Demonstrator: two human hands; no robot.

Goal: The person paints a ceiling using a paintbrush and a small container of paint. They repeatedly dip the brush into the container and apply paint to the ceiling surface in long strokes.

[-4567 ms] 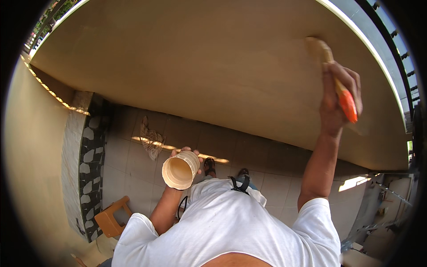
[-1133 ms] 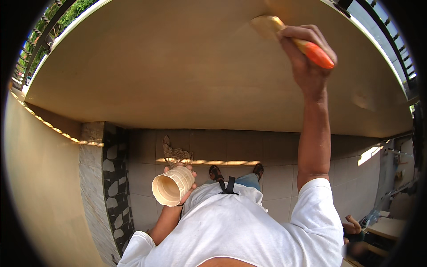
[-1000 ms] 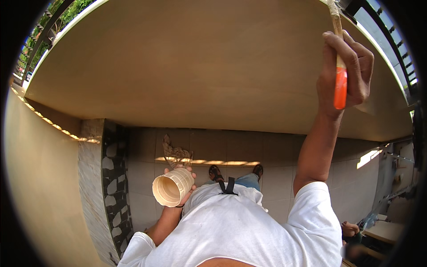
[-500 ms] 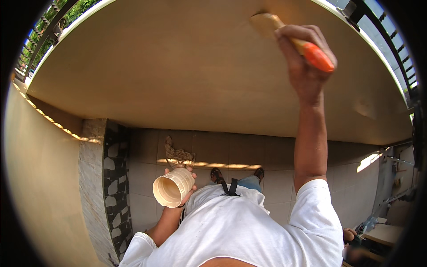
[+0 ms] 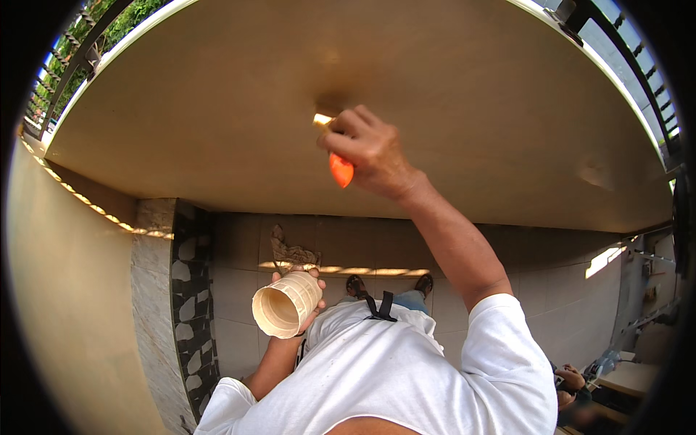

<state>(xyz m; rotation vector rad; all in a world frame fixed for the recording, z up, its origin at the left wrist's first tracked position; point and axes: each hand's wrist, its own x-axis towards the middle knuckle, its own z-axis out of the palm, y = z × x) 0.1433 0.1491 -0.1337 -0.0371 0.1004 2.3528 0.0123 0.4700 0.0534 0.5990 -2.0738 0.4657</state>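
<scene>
One paintbrush [image 5: 339, 165] sits just above frame centre, toward 12 o'clock: smooth orange handle, tapered end pointing down, a sliver of pale ferrule or bristle at its top, touching the ceiling [image 5: 217, 109]. The right hand [image 5: 366, 152] is wrapped fully round the handle in a tight fist, so most of the brush is hidden; the bare forearm runs down to 5 o'clock into a white short sleeve.

One container [image 5: 285, 304] at about 7 o'clock from centre: cream plastic, cylindrical, ribbed outer wall, round open mouth tilted toward the camera, pale inside; contents cannot be told. The left hand [image 5: 303, 284] grips it from behind, fingers curled round the wall, thumb on top.

The ceiling is one broad, flat, matte tan slab filling the upper half, with a darker smudge just above the brush.

One white shirt [image 5: 391, 377] at 6 o'clock, cotton, lightly speckled, with a black strap at the collar. Two feet in dark sandals [image 5: 355, 285] show beyond it on a floor [image 5: 239, 283] of square beige tiles, slightly glossy. One pillar [image 5: 190, 290] at 8 o'clock is clad in dark irregular stone pieces. Dark metal railing [image 5: 72, 65] bars at 10 o'clock, greenery behind. Another person's hand [image 5: 569, 377] at 4 o'clock, low, small.
</scene>
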